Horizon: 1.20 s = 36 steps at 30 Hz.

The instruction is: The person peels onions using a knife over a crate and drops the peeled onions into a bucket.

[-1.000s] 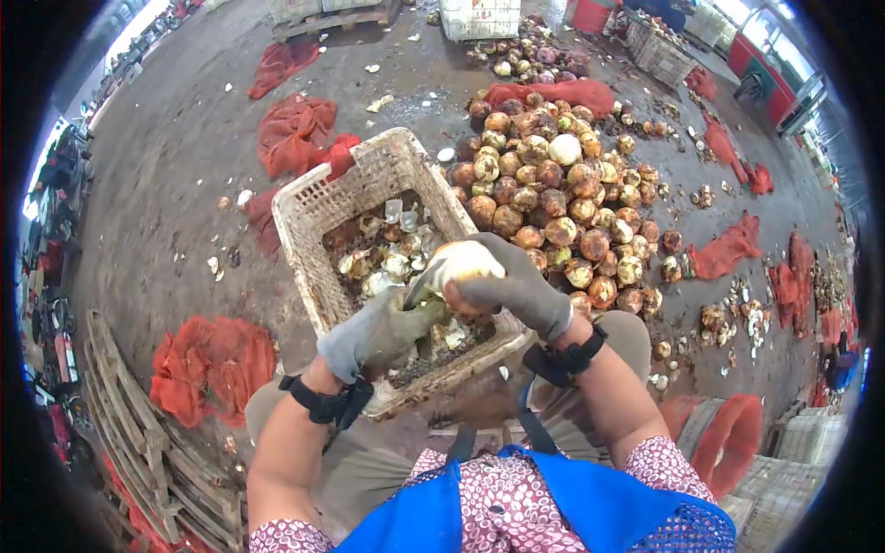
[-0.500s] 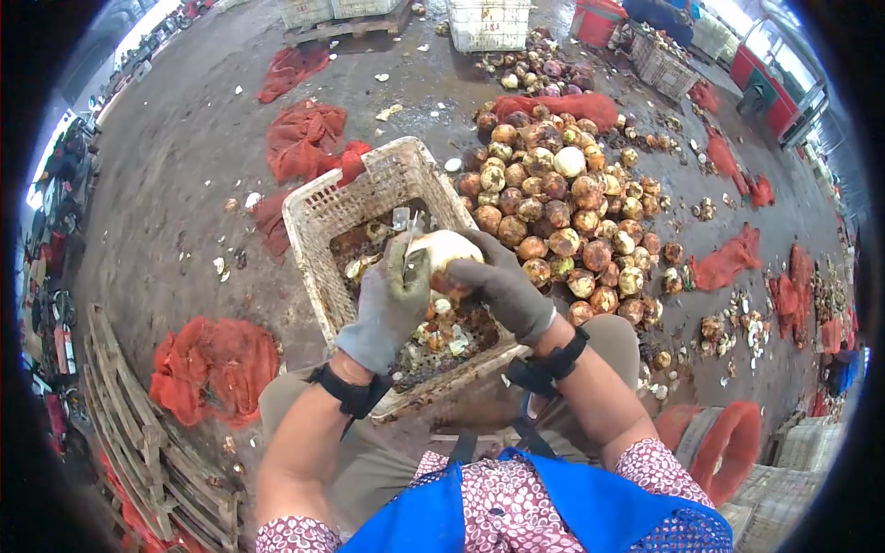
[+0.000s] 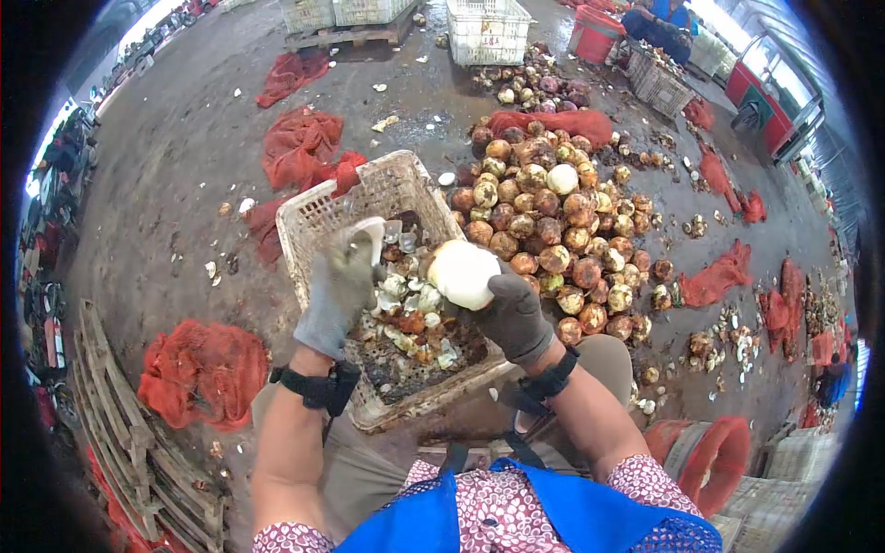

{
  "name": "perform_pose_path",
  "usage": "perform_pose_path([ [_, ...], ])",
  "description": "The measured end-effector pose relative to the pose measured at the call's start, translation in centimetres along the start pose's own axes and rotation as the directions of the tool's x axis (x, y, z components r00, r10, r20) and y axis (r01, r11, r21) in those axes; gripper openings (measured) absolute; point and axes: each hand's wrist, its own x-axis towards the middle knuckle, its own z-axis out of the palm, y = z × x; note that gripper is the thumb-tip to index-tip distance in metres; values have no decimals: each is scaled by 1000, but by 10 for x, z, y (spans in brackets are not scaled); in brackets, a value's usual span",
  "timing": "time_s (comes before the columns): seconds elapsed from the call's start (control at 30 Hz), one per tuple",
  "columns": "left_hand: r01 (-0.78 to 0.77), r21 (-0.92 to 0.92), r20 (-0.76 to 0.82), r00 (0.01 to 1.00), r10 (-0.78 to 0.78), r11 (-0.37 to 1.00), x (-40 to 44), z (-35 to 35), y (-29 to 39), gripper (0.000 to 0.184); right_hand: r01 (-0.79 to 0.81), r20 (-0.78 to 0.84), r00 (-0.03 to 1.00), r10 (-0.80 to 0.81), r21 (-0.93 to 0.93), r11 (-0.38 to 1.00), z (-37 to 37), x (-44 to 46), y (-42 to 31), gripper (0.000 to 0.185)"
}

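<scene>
My right hand (image 3: pixel 514 311), in a dark grey glove, grips a large peeled white onion (image 3: pixel 464 275) over the right side of a dirty plastic crate (image 3: pixel 300 221). My left hand (image 3: pixel 339 290), in a lighter grey glove, is blurred above the crate's left side. Its fingers are closed round something pale that sticks out at the top; I cannot make out what it is. The two hands are apart. Inside the crate lie peelings and white scraps (image 3: pixel 406 300). To the right of the crate is a heap of brown-skinned onions (image 3: pixel 553 230).
Red net sacks (image 3: pixel 207 373) lie on the floor to the left and right. A wooden pallet (image 3: pixel 138 433) leans at lower left. Further off stand a white crate (image 3: pixel 487 32), a red tub (image 3: pixel 593 35) and another person (image 3: pixel 664 23). A rolled red net (image 3: pixel 714 461) stands at lower right.
My left hand has moved away from the onion to the left. More of the onion's white surface now shows in my right hand.
</scene>
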Motion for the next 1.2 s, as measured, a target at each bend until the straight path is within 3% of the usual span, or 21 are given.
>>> perform_pose_path([
  [0.03,1,-1,2,1000,-1,1000,2,1,-12,35,12,-14,1000,-12,-24,1000,8,-1,-6,75],
  [0.07,-238,444,-15,962,272,864,4,4,-33,40,10,-16,1000,-10,-24,1000,11,-2,-10,75],
  [0.1,-373,788,95,860,502,490,-1,7,-29,46,-3,-27,1000,1,-70,998,12,-2,-13,74],
  [0.13,-369,790,99,864,493,490,-7,7,-25,46,-16,-39,999,12,-113,994,11,-2,-14,73],
  [0.2,-367,201,166,927,337,908,-22,10,-2,55,-46,-63,997,39,-108,993,2,3,-8,69],
  [0.23,-271,-3,205,942,266,963,-29,14,9,53,-5,-113,993,-36,-345,939,5,6,-8,67],
  [0.27,-264,3,212,943,258,964,-26,17,3,53,14,-143,983,-115,-567,824,9,7,-9,65],
  [0.33,-725,164,323,680,658,669,-20,24,-4,50,34,-112,984,-139,-646,763,14,5,-8,62],
  [0.37,-638,149,331,752,570,755,-25,23,-8,45,47,-89,985,-151,-693,719,16,5,-6,61],
  [0.4,-633,150,329,756,565,759,-26,24,-11,45,62,-67,984,-163,-737,674,17,5,-5,60],
  [0.47,-702,174,305,705,640,691,-24,26,-18,40,82,-44,984,-173,-749,657,15,5,-3,60],
  [0.53,-733,222,272,680,681,642,-26,28,-18,36,108,-13,973,-232,-858,502,15,4,-3,61],
  [0.6,-553,102,261,817,515,827,-28,27,-19,35,113,-25,970,-242,-835,539,14,4,4,62],
  [0.77,-489,55,110,869,482,870,-35,30,-12,29,95,-54,974,-218,-780,619,16,3,-1,64],
  [0.83,-322,-225,-15,945,328,920,-33,26,-3,25,108,-37,988,-151,-536,837,15,1,-6,73],
  [0.87,-330,-228,-17,942,335,916,-32,23,-3,25,113,-33,987,-155,-541,833,16,1,-5,73],
  [0.93,-239,-229,-11,970,243,944,-27,14,-6,23,165,30,986,-162,-138,977,15,0,-3,80],
  [0.97,-307,-184,-55,952,302,934,-15,16,-25,25,111,12,994,-111,-9,994,11,-2,-2,85],
  [1.0,-315,-192,-61,949,309,930,-12,14,-24,25,112,18,994,-111,-20,994,12,-3,-4,85],
  [1.07,-314,390,-13,938,346,866,-7,10,-20,23,131,50,990,-130,-21,991,16,0,-6,84],
  [1.2,-494,229,-39,856,515,839,-13,21,-16,25,45,160,986,-37,-47,998,15,6,-13,83],
])
